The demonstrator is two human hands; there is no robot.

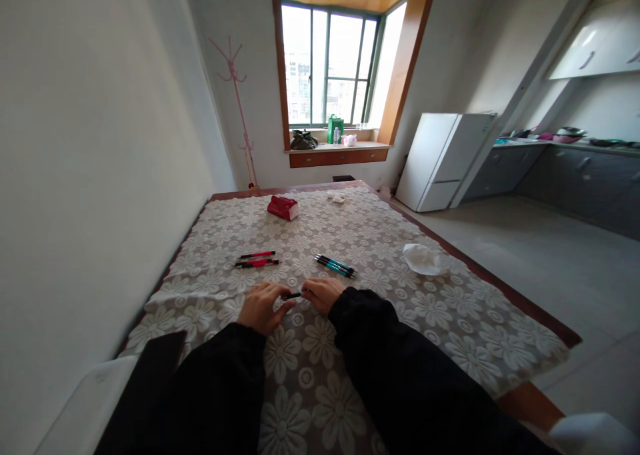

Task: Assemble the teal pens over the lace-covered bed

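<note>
Item: dark pen (293,296), held between both hands above the near middle of the tabletop (450,315), which is covered by a floral lace cloth.

Left hand (261,306): fingers curled around the pen's left end, knuckles up, resting on or just above the cloth.

Right hand (323,293): fingers closed on the pen's right end. Only a short length of the barrel shows in the gap between the two hands.

Axis: the pen lies roughly parallel to the near edge, left to right, tilted slightly. Both hands are equally close to it, one at each end; whether it is one piece or two being joined cannot be told.

Nearby, farther toward the window edge:
- red pens (257,259), two or three, left of centre, lying crosswise, well apart from the hands.
- teal pens (335,265), a small bunch, just beyond the right hand, angled.
- crumpled tissue (421,259), toward the right edge.
- red packet (283,207), near the far edge.
</note>
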